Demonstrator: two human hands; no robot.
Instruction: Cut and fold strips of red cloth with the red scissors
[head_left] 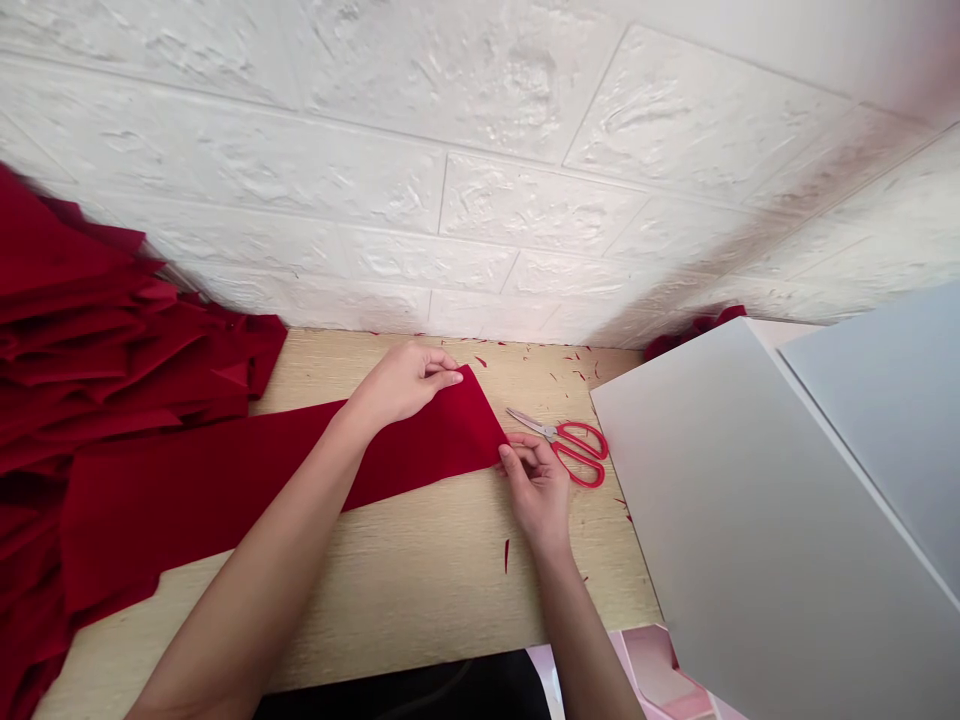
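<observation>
A long strip of dark red fabric stretches across the wooden table from the left toward the middle. My left hand pinches its far edge close to the right end, thumb and fingers pressed together. At the near right corner, my right hand has that corner between thumb and fingers. Scissors with red handles lie just beyond my right hand, blades pointing left. The strip's left part rests by a big heap of the same red fabric.
A white textured brick-pattern wall rises behind the table. A large white box or panel stands at the right, with some red fabric behind it. Small red scraps are scattered about. Something black lies at the near edge.
</observation>
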